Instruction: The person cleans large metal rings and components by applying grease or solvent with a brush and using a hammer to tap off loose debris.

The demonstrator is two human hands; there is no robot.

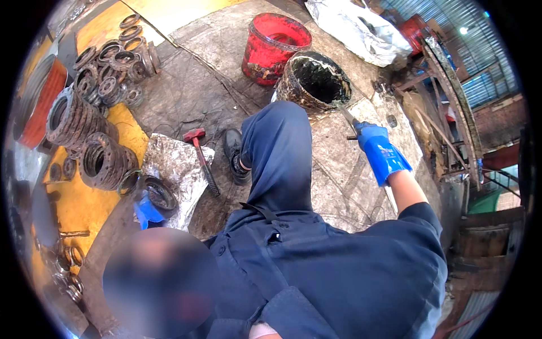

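- The grey, stained floor (350,192) stretches under everything, and the person (339,260) in navy clothes is down over it, 1 knee raised.
- A yellow sheet (101,217) lies along the left, with rusty rings (104,164) stacked on it.
- A white sack (389,48) slumps at the far side.
- A crumpled silvery sheet (183,164) lies left of the shoe.
- 2 buckets stand together ahead of the knee: a red bucket (259,53) and, nearer, a crusted bucket (291,82) with a dark inside.
- The red-headed hammer (200,152) lies partly on the silvery sheet.
- A dark ring (169,198) is at that sheet's near edge, beside the blue-gloved left hand (148,212); with so little showing, I can't tell its grip.
- The blue-gloved right hand (371,138) is closed around a tool (348,116), whose tip is at the crusted bucket's rim.
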